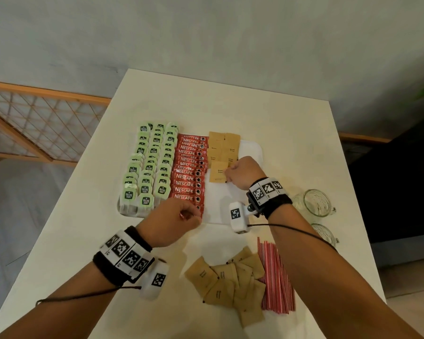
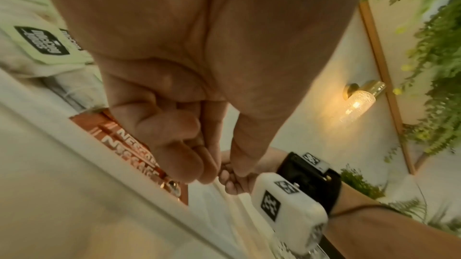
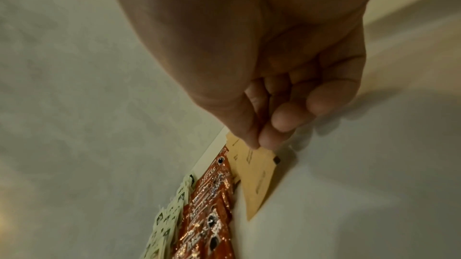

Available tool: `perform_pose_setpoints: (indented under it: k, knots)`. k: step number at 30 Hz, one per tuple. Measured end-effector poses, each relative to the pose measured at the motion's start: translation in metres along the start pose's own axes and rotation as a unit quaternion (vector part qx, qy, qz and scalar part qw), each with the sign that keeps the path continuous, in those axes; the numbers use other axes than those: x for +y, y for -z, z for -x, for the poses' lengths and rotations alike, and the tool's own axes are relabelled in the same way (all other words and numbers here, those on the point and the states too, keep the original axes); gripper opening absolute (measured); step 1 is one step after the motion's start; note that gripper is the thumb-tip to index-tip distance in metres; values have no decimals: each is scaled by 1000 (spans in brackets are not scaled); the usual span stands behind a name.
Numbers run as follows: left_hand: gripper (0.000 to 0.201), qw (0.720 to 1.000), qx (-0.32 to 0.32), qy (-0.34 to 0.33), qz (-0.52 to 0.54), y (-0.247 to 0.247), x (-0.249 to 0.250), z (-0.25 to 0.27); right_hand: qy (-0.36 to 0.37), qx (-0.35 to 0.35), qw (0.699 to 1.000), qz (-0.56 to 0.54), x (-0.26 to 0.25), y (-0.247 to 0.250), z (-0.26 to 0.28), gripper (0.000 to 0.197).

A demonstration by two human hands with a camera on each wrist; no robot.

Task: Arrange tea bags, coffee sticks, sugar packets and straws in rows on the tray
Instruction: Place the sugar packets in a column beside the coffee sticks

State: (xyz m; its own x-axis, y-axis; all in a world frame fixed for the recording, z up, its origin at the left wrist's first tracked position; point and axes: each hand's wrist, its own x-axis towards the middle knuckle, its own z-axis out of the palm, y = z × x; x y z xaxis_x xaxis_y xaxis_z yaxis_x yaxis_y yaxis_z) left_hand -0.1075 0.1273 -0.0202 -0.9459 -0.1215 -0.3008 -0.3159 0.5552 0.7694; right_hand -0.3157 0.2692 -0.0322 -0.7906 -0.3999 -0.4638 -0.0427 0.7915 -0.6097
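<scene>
sugar packet on tray, just right of coffee sticks | our right hand pinches it | left hand curled at the sticks' near end, grip unclear | step: sugar row | next, we judge: fetch from loose packets, align below

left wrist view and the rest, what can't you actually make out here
- Left wrist view: whether the left hand holds anything; curled fingers hide it.
- Head view: the nearest coffee sticks, covered by that hand.
- Head view: print on loose sugar packets, too small.
- Head view: two glass jars, partly behind the right forearm.
</scene>
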Motion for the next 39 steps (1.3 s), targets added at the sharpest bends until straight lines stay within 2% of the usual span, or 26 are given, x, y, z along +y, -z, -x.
perform_pose_setpoints:
  k: [4,9,17,22,25,29,34,39]
  knots:
    - [9,998,-58,-14,-18,-8,-7,12,-14,-4,1000,7,-5,-6,-5,21]
    - [10,998,-59,-17,-13,-14,-12,15,-16,2,1000,12,-7,-10,-7,31]
    - [11,997,-70,-18,-22,-18,-13,14,-4,15,999,32,-10,-8,0,23]
    - [23,994,-107,-20,-31,-21,-11,18,32,32,998,53,-5,-2,37,46]
    - [28,988,-137,-33,-60,-23,-8,21,68,9,996,61,5,-2,76,46]
    - [49,971,-181,-47,-148,-29,-5,23,101,-42,993,46,18,-5,127,22]
    - [59,946,-212,-95,-224,-38,-4,23,117,-99,986,66,44,-21,156,27]
    - [52,920,-218,-135,-296,-53,-6,27,131,-151,970,139,60,-39,170,33]
